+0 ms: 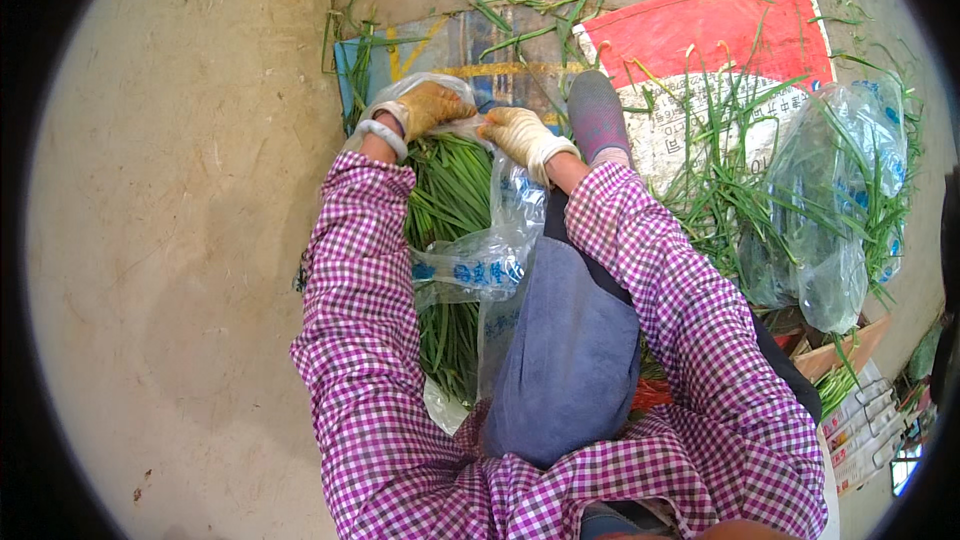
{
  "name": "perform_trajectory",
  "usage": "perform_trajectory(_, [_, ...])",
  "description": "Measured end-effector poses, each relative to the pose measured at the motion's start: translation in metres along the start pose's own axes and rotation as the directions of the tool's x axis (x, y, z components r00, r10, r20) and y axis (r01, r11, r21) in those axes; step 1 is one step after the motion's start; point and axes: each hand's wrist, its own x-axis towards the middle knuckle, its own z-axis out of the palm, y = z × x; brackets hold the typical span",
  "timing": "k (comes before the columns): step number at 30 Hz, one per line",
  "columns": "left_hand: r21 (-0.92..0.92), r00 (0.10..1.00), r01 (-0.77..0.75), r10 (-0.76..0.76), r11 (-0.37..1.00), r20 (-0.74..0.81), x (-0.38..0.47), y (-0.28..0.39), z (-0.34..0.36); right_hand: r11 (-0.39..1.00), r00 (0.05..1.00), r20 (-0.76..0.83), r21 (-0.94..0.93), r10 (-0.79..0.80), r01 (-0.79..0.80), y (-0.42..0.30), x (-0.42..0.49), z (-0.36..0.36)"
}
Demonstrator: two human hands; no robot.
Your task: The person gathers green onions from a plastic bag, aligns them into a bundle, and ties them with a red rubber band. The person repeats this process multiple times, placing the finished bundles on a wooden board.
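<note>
My left hand (433, 106), in a stained work glove, grips the gathered edge of a clear plastic bag (517, 199) at the far end of a bundle of long green leafy stalks (450, 184). Close on its right, my right hand (517, 133), in a similar pale glove, pinches the same plastic between its fingertips. The bundle lies lengthwise beside my leg, and a plastic band (480, 270) with blue writing crosses over it. My left forearm partly hides the bundle's left side.
A red and white woven sack (705, 22) lies beyond my shoe, with loose green leaves on it. Clear plastic bags (817, 225) lie at the right, near a wooden box edge (844, 349). A blue patterned sheet (480, 52) lies beyond my hands. A wall or bare concrete surface (187, 202) is at the left.
</note>
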Motion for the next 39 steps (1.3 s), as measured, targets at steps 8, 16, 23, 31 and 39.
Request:
perform_trajectory(8, [-0.824,0.389,0.112,-0.787,0.556,-0.479,-0.087,0.102,-0.033,0.996,0.995,0.025,-0.013,0.091,-0.091,0.021,0.007,0.001])
perform_trajectory(16, [-0.459,0.318,0.839,-0.948,0.292,-0.02,-0.108,0.23,0.051,0.965,0.942,0.238,-0.168,0.236,-0.2,0.023,-0.031,-0.008])
perform_trajectory(23, [-0.421,0.096,0.904,-0.995,0.073,0.032,-0.047,0.252,0.053,0.914,0.914,0.401,-0.346,-0.061,0.213,0.011,-0.071,-0.025])
perform_trajectory(31, [-0.228,-0.08,0.971,-0.997,-0.078,0.0,-0.021,0.255,0.074,0.895,0.995,0.09,-0.441,-0.033,0.069,-0.012,-0.098,-0.042])
perform_trajectory(39, [-0.62,0.032,0.78,-0.996,0.08,-0.089,-0.064,0.239,0.083,0.954,0.982,-0.174,-0.3,-0.068,0.013,-0.008,-0.102,-0.057])
